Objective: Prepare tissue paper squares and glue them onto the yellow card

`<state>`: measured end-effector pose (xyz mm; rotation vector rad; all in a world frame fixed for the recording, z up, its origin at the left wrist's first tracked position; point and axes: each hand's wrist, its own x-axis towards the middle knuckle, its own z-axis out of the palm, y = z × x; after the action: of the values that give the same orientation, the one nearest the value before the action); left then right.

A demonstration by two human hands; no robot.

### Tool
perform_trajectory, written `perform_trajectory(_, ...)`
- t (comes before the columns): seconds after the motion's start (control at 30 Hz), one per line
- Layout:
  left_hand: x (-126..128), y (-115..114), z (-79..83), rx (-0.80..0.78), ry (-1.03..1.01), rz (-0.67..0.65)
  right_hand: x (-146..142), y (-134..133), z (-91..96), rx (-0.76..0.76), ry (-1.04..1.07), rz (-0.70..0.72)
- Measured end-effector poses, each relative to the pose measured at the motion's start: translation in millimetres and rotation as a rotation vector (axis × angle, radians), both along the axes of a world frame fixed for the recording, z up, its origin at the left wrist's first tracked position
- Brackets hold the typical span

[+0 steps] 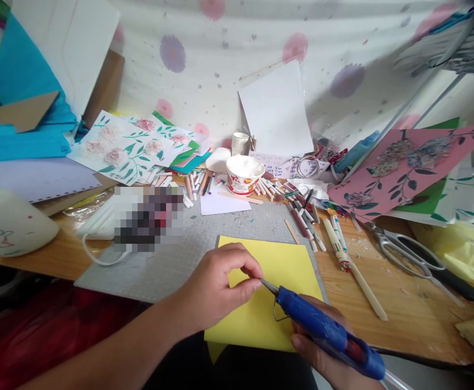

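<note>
— So, from the head camera, what do the hands have?

— The right hand (322, 346) is wrapped closed round a blue glue gun (326, 330), low and near, its nozzle aimed up and left. The left hand (216, 290) is curled, thumb and forefinger pinched together right at the nozzle tip; whether something tiny sits between them, I cannot tell.

— And under them?

— A yellow sheet (277, 271) lies flat, its far part on a grey cutting mat (171, 260), its near edge hanging over the wooden table (407, 309) towards the person.

— How far along does it look?

— Early, I would judge. The yellow sheet shows bare: no glue line, nothing stuck on it that I can see. Gluing seems about to begin, not finished.

— What else is around?

— Far of the mat, a paper cup (245, 174) stands among scattered markers (302, 216). To the right, scissors (407, 252) lie on the wood, with a pink flowered card (407, 162) propped behind them. A long wooden stick (367, 290) lies just right of the sheet. Far left, floral printed papers (127, 146) and a stack of blue paper (21, 114).

— Anything in the way?

— Not on the sheet itself; the clutter stays at the far and right sides. The cord trailing from the gun runs off near right.
</note>
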<state>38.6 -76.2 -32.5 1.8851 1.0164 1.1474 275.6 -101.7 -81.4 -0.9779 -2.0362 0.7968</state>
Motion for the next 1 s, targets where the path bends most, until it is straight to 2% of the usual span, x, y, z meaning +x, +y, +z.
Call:
perform_trajectory(0.13,-6,6,-0.6,0.068,0.078,0.008,1,1,0.5,-0.047,0.033,0.009)
perform_trajectory(0.3,-18,25,-13.2,0.063,0.379,0.165,8,0,-13.5,-0.264,0.154,-0.077)
perform_trajectory(0.47,-12,35,-32.2,0.091,0.602,0.079,8,0,-21.7,-0.497,0.325,-0.121)
perform_trajectory(0.7,-4,34,-42.3,0.124,0.744,0.004,4,-3,-16.4,-0.572,0.397,-0.182)
perform_trajectory(0.8,-6,32,-38.3,0.114,0.729,0.023,4,-5,-17.3,-0.588,0.429,-0.203)
perform_trajectory(0.87,-13,28,-30.2,0.094,0.700,0.077,4,-5,-18.6,-0.596,0.465,-0.215)
perform_trajectory(1.0,-54,10,-7.0,0.046,0.641,0.169,5,-2,-21.0,-0.574,0.513,-0.144)
